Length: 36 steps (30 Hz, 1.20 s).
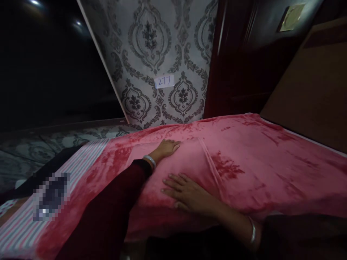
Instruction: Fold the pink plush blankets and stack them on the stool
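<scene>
A pink folded cloth (189, 159) lies flat on a pink-and-red patterned blanket (257, 155). Its right edge shows as a raised fold. My left hand (167, 147) rests on the far part of the folded cloth, palm down with fingers stretched out. Nearer to me, my right hand (191, 193) is spread flat on the same cloth, fingers apart. Neither hand grips anything. Both wrists wear a silver bangle.
Striped cloth (89, 157) runs along the left side, with a blurred-out dark object (52, 196) on it. A large black screen (54, 65) stands at the left. Behind is patterned wallpaper (149, 39) with a "277" label (164, 81). A brown panel (311, 90) stands at right.
</scene>
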Motion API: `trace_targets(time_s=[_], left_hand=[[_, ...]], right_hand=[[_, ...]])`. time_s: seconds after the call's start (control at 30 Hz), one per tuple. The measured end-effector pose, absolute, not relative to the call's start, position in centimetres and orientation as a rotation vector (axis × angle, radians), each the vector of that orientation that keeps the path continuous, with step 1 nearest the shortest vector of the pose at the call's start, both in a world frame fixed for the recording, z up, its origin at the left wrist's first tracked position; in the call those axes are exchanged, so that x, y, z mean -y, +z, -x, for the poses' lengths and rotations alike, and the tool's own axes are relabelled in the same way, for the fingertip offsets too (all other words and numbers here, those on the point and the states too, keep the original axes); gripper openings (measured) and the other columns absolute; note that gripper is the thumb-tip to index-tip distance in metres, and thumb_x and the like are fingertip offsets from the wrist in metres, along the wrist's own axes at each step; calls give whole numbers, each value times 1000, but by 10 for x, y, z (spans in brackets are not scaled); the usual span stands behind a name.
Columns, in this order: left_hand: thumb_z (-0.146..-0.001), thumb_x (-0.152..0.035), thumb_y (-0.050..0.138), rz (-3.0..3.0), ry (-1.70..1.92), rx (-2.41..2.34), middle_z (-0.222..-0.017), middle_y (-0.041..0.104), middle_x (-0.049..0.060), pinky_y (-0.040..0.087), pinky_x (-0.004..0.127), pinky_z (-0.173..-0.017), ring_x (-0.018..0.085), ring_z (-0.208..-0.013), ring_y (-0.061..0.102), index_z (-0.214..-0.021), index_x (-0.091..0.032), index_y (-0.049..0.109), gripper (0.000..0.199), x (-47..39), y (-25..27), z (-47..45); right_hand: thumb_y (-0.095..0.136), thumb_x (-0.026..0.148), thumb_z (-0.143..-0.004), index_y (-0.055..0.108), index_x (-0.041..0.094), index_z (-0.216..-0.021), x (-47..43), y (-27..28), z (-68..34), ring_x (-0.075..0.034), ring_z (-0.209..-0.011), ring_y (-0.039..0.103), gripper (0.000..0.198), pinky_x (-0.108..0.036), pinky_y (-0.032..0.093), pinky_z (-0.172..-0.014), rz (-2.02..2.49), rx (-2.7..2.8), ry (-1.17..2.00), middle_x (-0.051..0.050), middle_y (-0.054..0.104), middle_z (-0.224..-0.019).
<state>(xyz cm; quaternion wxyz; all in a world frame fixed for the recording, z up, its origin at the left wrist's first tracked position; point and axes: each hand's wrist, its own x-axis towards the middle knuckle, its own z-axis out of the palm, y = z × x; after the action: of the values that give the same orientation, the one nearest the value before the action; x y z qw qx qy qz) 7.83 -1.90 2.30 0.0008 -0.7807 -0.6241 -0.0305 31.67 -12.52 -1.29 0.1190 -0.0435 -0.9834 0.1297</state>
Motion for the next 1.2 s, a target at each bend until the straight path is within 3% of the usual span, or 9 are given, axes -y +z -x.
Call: trace_targets(time_s=[0.1,0.3,0.47,0.57,0.7,0.93,1.07,1.2], left_hand=[[-103,-50,36,2461,-97,1976,-159,45,14,18,60,-124,34,-149,38,-153,-22,46,58,34,34,-85],[-106,-50,23,2755,-207,1798,-163,41,5,20,44,-126,22,-152,34,-151,-26,49,57,85,42,-78],[-104,-53,32,2724,-25,1899,-169,27,7,11,62,-125,29,-157,18,-159,-30,33,60,108,30,-53],[-103,-56,33,2674,-23,1895,-171,21,6,7,65,-123,31,-159,11,-161,-32,28,63,101,22,-35],[-102,-60,29,2586,-48,2041,-170,24,5,11,62,-124,31,-158,16,-160,-34,31,63,75,20,-11],[-104,-53,26,2501,-291,2070,-156,51,4,25,36,-125,20,-146,43,-152,-24,48,61,55,7,16],[-104,-53,24,2418,-256,2092,-157,50,5,26,37,-125,20,-147,42,-154,-23,46,62,57,3,15],[-104,-51,25,2356,-66,2184,-162,43,8,19,48,-127,24,-150,37,-158,-25,38,61,60,17,3]], right_hand=[[44,48,-106,37,31,-159,126,1,-314,-25,-156,20,56,-53,19,-126,145,2910,383,-6,29,-167],[47,46,-106,48,25,-153,127,22,-271,-24,-150,35,52,-48,25,-125,-81,2866,321,-6,48,-157],[49,47,-105,44,29,-155,134,-1,-249,-26,-155,22,53,-53,21,-126,-143,2875,273,-5,34,-165],[44,48,-107,38,31,-158,134,-9,-252,-23,-156,18,54,-52,20,-127,-119,2891,337,-2,31,-167],[42,51,-107,37,32,-158,131,-4,-257,-24,-157,16,55,-53,17,-127,-124,2928,423,-1,27,-168],[42,47,-107,38,34,-158,133,7,-259,-22,-157,14,53,-51,14,-128,-91,2929,571,-1,28,-168],[41,48,-107,39,33,-158,132,6,-258,-22,-157,12,53,-50,9,-128,-98,2917,672,-2,26,-168],[43,47,-107,38,32,-158,131,1,-256,-22,-158,12,54,-50,8,-128,-88,2929,636,-2,25,-169]])
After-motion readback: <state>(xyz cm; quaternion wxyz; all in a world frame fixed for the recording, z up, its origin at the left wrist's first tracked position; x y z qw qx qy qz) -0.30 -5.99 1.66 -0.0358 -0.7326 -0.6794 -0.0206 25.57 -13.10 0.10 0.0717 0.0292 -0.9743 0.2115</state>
